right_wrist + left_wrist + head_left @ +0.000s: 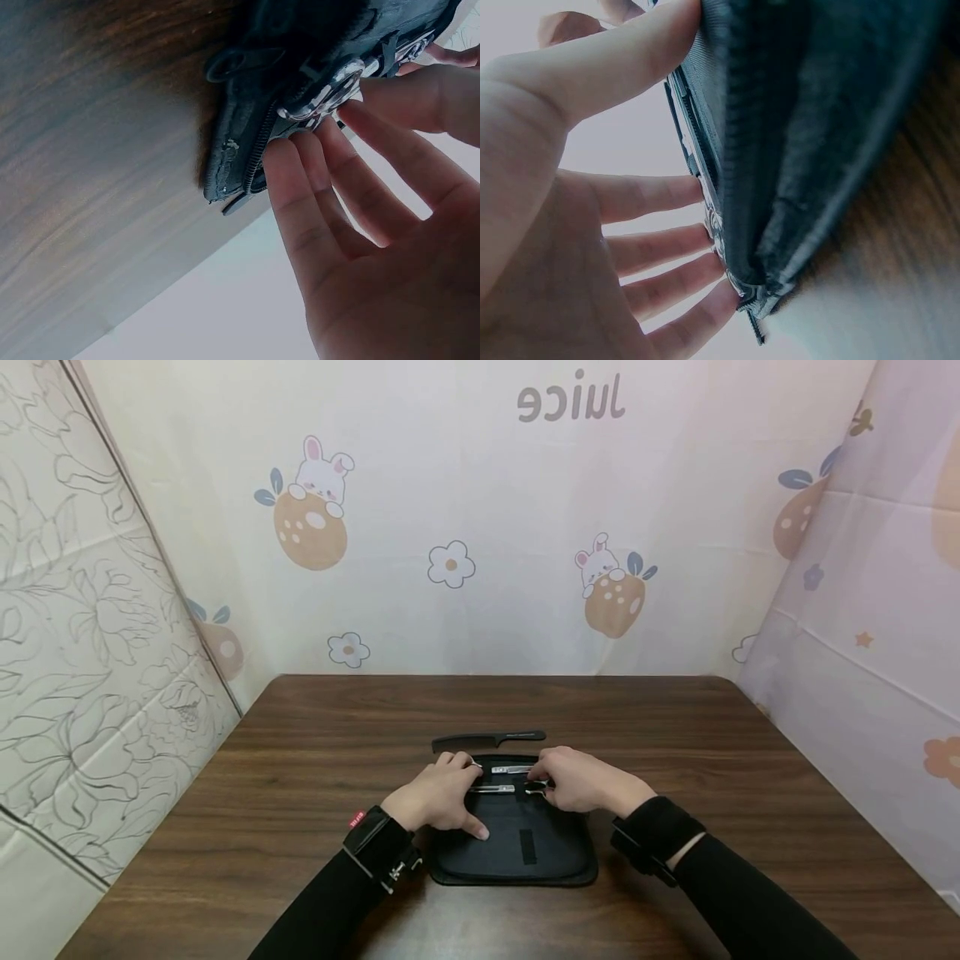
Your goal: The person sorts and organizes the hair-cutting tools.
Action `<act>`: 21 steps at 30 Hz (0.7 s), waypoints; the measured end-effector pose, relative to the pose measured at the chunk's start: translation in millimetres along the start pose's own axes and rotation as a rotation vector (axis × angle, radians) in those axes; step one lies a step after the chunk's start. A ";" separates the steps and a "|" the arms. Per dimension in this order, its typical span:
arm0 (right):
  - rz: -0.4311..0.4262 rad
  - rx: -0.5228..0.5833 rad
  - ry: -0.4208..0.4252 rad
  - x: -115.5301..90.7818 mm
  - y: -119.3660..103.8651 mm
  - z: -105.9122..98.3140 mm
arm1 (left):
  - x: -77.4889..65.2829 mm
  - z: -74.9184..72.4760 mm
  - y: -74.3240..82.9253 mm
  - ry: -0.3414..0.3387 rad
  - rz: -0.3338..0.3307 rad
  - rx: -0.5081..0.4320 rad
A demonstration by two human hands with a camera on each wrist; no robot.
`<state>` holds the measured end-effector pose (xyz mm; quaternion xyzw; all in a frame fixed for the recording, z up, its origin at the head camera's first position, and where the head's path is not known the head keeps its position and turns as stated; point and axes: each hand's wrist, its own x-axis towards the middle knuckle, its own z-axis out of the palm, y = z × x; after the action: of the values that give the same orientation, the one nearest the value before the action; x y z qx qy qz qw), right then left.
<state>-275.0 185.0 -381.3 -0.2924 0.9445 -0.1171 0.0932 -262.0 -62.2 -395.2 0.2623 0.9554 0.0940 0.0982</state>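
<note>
A black zippered case (517, 852) lies on the table with two silver pairs of scissors on its upper half. My left hand (444, 795) rests across the case's left side, fingers extended. Its thumb (630, 64) presses the black surface, while the other fingertips touch the far edge beside metal loops in the left wrist view. The upper scissors (510, 769) have their handle end near my left fingers. At the right side, my right hand (581, 779) pinches the ring handle of the lower scissors (330, 94) between thumb and fingers.
A black comb (487, 741) lies just behind the case on the brown wooden table (300, 752). The case has a zipper pull (232, 64) at its right side. A printed curtain (465, 485) hangs behind the table.
</note>
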 end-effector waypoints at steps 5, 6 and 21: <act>-0.018 0.012 0.027 1.6 0.8 2.2 | -0.3 -0.5 0.3 -0.001 -0.003 0.000; -0.023 0.016 0.032 1.8 0.9 2.6 | -0.2 -0.3 0.3 -0.002 -0.003 0.001; -0.071 0.043 0.052 2.3 2.2 5.6 | -2.7 -1.7 -0.6 0.015 0.026 -0.002</act>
<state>-276.7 184.6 -387.4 -0.3205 0.9329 -0.1480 0.0709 -260.4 -64.3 -393.4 0.2740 0.9525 0.0980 0.0901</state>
